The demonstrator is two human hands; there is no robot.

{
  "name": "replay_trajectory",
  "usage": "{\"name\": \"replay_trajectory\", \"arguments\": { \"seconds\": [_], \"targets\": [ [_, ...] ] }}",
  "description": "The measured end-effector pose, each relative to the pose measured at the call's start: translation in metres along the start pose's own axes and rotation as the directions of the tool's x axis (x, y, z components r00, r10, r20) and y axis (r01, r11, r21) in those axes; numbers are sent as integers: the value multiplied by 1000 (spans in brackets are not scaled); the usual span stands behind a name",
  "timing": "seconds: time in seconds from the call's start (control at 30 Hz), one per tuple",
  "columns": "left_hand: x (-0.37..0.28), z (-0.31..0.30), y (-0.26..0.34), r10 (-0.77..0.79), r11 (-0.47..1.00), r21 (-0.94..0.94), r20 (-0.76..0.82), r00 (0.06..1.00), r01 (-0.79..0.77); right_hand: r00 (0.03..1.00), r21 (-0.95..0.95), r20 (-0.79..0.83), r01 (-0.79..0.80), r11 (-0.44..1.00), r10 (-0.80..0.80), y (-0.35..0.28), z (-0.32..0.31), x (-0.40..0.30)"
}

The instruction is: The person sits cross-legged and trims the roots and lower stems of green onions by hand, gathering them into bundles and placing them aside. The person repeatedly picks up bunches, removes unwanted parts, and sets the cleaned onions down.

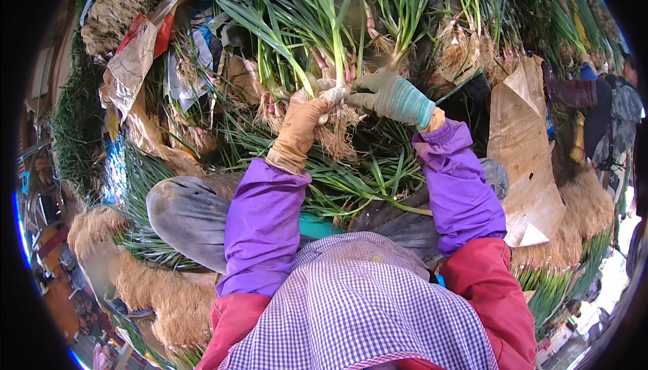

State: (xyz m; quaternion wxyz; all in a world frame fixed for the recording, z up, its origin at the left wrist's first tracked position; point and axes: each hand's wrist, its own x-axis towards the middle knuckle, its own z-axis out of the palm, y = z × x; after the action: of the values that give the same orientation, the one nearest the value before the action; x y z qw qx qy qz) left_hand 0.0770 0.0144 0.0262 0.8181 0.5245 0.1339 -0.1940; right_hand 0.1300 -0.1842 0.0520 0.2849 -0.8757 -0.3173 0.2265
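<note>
My left hand (305, 119), in a tan rubber glove, grips a few young garlic plants (338, 61) at their pale lower stems. Their green leaves point away from me, and the stringy roots (338, 139) hang below the glove. My right hand (392, 97) wears a teal and grey knit glove over a tan one. Its fingertips reach the stems just right of my left hand; whether they pinch anything is hidden. Beyond both hands lie more garlic plants (405, 10) with pinkish bulbs. Loose green leaves (374, 172) cover the ground between my knees.
Brown paper (524, 167) lies to the right, with more crumpled paper (134, 66) at the left. Bundled plants with thick tan roots (167, 299) line the lower left, and similar root bundles (587, 213) the right. Another person (615, 111) is at the far right.
</note>
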Motion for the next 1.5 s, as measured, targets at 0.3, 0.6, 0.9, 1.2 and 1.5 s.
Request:
{"name": "replay_trajectory", "arguments": {
  "seconds": [0.3, 0.6, 0.9, 1.2, 1.5],
  "targets": [
    [-3, -8, 8, -133, 989, -39, 156, 979, 141, 922, -157, -367, -190, 969, 121, -18, -13, -6],
    [1, -11, -6, -133, 972, -166, 191, 973, 166, 795, 995, 82, -29, -98, 601, 16, 48, -60],
    [-32, 7, -22, -181, 980, 103, 107, 978, 171, 938, 945, -111, -3, 326, 330, -28, 31, 0],
    [-34, 10, -30, -57, 992, 125, 183, 982, 34, 726, 882, -279, -66, 467, 629, -37, 40, 28],
    [-36, 19, 27, 196, 915, -367, 44, 980, -166, 889, 980, -48, -47, 195, 455, -48, 22, -54]
  ]
}}
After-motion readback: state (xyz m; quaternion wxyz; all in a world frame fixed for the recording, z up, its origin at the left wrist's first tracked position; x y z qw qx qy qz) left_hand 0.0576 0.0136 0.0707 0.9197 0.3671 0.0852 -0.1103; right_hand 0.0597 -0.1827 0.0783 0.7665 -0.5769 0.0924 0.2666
